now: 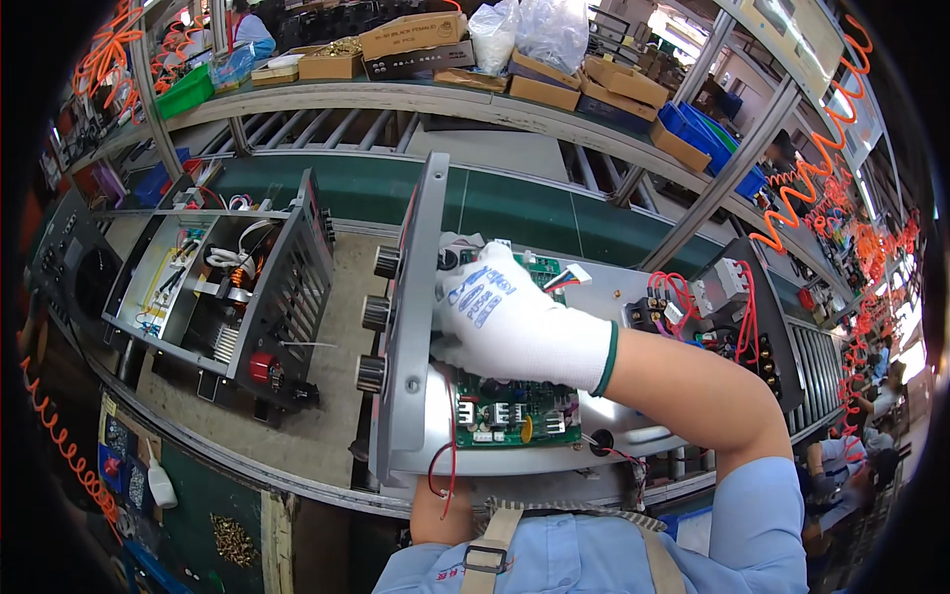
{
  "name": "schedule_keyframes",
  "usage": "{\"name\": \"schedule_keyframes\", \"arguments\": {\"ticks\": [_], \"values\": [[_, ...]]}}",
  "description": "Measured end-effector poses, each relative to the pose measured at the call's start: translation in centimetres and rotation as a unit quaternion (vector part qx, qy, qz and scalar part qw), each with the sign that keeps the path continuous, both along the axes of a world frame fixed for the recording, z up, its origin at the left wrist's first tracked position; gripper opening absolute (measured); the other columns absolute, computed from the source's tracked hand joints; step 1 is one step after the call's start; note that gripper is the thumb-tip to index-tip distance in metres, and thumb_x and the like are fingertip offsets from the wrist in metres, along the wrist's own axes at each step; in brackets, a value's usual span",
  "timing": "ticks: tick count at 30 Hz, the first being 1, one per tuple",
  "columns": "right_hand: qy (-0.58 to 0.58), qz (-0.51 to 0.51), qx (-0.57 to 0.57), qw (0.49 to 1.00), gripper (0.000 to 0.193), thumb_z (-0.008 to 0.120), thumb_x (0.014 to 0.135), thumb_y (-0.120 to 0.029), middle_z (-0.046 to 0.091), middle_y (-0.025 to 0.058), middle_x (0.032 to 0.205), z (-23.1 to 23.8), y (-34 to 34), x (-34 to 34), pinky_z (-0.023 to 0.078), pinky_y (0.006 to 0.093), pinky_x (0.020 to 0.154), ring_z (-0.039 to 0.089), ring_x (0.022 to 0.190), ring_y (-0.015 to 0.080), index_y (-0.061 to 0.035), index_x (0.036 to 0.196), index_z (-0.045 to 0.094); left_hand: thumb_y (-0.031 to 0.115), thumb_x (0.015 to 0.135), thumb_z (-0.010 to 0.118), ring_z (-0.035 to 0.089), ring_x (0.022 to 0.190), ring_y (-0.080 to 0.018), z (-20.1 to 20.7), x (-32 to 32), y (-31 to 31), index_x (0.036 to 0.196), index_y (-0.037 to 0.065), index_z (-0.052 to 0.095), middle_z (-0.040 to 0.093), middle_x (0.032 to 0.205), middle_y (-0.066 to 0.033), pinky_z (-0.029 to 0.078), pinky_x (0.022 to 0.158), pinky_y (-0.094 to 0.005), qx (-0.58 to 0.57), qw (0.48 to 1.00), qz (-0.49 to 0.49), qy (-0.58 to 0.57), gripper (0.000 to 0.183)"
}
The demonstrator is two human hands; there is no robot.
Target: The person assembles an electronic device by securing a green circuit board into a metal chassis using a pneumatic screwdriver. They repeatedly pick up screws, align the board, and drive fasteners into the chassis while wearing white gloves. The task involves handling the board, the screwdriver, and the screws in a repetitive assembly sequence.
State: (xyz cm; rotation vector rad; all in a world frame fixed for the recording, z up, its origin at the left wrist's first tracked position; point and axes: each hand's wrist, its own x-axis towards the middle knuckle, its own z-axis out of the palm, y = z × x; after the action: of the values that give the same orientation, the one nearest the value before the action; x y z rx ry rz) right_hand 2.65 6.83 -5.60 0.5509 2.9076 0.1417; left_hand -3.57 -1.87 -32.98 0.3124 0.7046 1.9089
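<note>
My right hand (515, 317), in a white glove with blue print and a green cuff, reaches over a green circuit board (524, 411). Its curled fingers are at the back of the upright grey front panel (416, 297); what they grip is hidden. Three black knobs (375, 313) stick out of the panel's left face. White connectors and a plug with coloured wires (568, 278) sit on or beside the board. Red and black wires (450, 436) hang from the panel's near end. My left forearm (440, 510) passes under the chassis edge, which hides the left hand.
At left stands an open metal-cased unit (233, 287) with coils and wiring. A dark end panel (752, 337) with red wires stands at right. Cardboard boxes (421, 49) line the shelf beyond the green conveyor (356, 193). A white bottle (160, 480) and brass fasteners (234, 540) lie lower left.
</note>
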Motion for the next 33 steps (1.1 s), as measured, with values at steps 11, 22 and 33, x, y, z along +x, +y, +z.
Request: {"name": "schedule_keyframes", "arguments": {"ticks": [11,22,33], "values": [[-0.053,0.027,0.024,0.998,0.028,0.055,0.088,-0.034,0.066,0.0081,0.089,-0.8,0.6,-1.3,0.04,0.0412,0.073,0.055,0.103,0.0301,-0.0104,0.087,0.07,0.016,0.093,0.058,0.042,0.059,-0.0071,-0.2,-0.8,0.0,0.103,0.0,0.065,0.049,0.072,0.0024,0.032,0.052,-0.0244,-0.009,1.0,-0.012,-0.005,0.02],[0.004,0.009,-0.049,0.999,0.024,0.056,0.085,-0.031,0.067,0.0066,0.083,-0.6,0.8,-0.3,0.04,0.0411,0.081,0.063,0.081,0.0252,-0.0123,0.089,0.071,0.016,0.093,0.058,0.04,0.054,-0.0057,0.1,-0.9,-0.4,0.101,0.0,0.066,0.048,0.066,0.0041,0.03,0.048,-0.0233,-0.01,0.999,-0.031,0.005,0.02],[0.546,-0.114,-0.424,0.713,0.017,0.07,0.086,-0.014,0.065,-0.0004,0.088,5.0,1.3,7.5,0.049,0.0228,0.075,0.058,0.082,0.0054,-0.0031,0.097,0.064,0.016,0.093,0.058,0.037,0.048,-0.0042,2.7,0.2,-11.0,0.099,0.0,0.067,0.046,0.061,0.0057,0.027,0.043,-0.0222,-0.095,0.839,-0.247,0.475,0.02]]}}
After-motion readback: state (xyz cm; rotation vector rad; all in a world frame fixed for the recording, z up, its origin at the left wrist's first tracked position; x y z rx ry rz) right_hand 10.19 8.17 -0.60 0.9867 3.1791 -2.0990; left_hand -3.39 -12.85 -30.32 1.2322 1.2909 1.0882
